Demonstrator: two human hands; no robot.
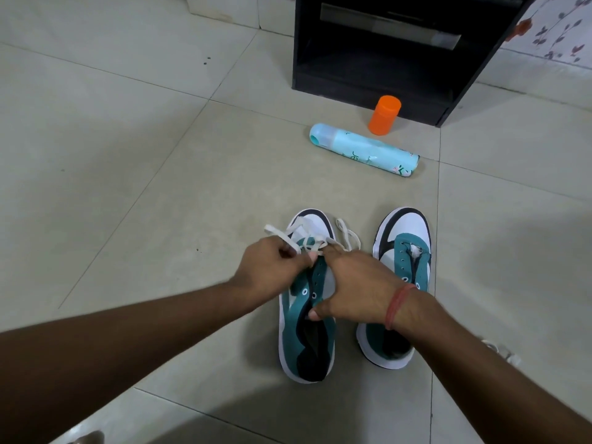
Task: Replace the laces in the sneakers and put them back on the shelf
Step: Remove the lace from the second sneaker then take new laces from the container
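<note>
The left hand (272,264) comes in over the tiled floor (128,187) with its fingers curled round one end of a white lace (307,243), pinching it just above the front eyelets of the left sneaker (304,322). That sneaker, teal and white with a black lining, stands flat on the floor with its toe pointing away; the lace crosses its lowest eyelets and its other end loops loose beside the toe on the right. The right hand (352,293) (a red thread band (397,306) circles its wrist) presses down on the same sneaker, thumb hooked at the edge of the opening and fingertips reaching the lace near the tongue; whether it pinches the lace cannot be told. Just beside it stands the right sneaker (400,277), its eyelets bare. Farther off lies a pale blue spray can (365,149) on its side, an orange bottle (384,115) upright near it, touching neither, before a black shelf unit (384,43). A second white lace (503,352) lies on the floor at the far right, partly hidden by the forearm
</note>
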